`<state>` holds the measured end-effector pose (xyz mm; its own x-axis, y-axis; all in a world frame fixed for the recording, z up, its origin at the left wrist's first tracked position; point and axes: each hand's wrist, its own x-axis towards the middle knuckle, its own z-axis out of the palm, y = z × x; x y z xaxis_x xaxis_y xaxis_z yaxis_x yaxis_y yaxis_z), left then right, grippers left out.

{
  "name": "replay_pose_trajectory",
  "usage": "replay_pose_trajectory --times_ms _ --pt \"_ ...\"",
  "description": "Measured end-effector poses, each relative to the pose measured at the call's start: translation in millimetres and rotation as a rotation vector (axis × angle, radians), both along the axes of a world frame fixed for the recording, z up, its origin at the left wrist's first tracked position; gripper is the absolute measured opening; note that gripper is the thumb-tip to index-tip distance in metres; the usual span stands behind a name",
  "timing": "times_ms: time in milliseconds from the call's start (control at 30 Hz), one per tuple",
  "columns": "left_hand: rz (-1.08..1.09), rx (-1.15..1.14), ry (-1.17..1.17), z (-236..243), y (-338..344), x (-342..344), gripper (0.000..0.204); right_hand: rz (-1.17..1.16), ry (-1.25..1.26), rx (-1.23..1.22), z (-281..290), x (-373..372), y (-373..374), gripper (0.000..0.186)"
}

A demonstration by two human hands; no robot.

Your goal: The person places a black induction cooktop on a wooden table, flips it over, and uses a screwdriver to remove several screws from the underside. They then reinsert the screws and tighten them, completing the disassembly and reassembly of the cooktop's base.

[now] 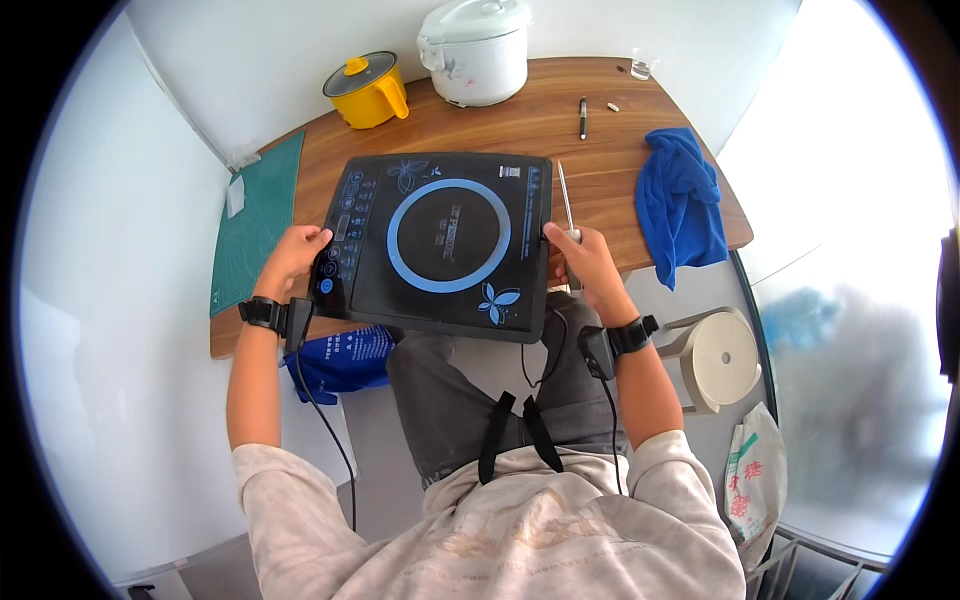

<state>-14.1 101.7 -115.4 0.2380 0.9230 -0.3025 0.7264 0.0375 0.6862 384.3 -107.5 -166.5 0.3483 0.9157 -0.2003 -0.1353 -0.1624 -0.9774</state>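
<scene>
A black induction cooktop (440,320) with a blue ring and blue flower prints is held up by its two sides, over the table's front edge and my lap. My left hand (292,255) grips its left edge, beside the control buttons, with the thumb on top. At the right edge my right hand (588,262) is closed on it, thumb on the top face. A screwdriver (567,198) with a long metal shaft is also in my right hand, its tip pointing away from me. The fingers beneath the cooktop are partly hidden.
On the wooden table (480,125) stand a yellow pot (368,95), a white rice cooker (478,60) and a clear cup (641,66). A green mat (255,235), a black pen (583,118) and a blue cloth (680,200) lie there. A beige stool (722,360) is right of my legs.
</scene>
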Motion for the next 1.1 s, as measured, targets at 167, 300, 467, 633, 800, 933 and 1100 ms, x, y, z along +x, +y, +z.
replay_pose_trajectory --times_ms 167,300,467,633,800,933,1100 --pt "0.019 -0.100 -0.042 -7 6 -8 0.034 0.108 0.109 -0.032 0 11 7 0.029" --pt "0.059 -0.193 -0.175 -16 10 -8 0.039 0.085 0.162 -0.014 -4 13 12 0.026" --pt "0.093 -0.099 -0.149 -18 6 -8 0.036 0.064 0.174 0.008 -4 9 19 0.024" --pt "-0.057 0.621 0.165 -14 -24 -2 0.040 0.051 0.160 0.010 -12 4 18 0.025" --pt "-0.448 0.831 0.020 18 -136 52 0.036 0.019 0.153 -0.007 -11 8 15 0.025" --pt "-0.754 1.020 0.198 -10 -205 82 0.056 0.044 0.186 -0.028 0 5 14 0.024" --pt "-0.625 1.229 0.175 -49 -196 93 0.048 0.042 0.203 -0.009 5 6 13 0.023"
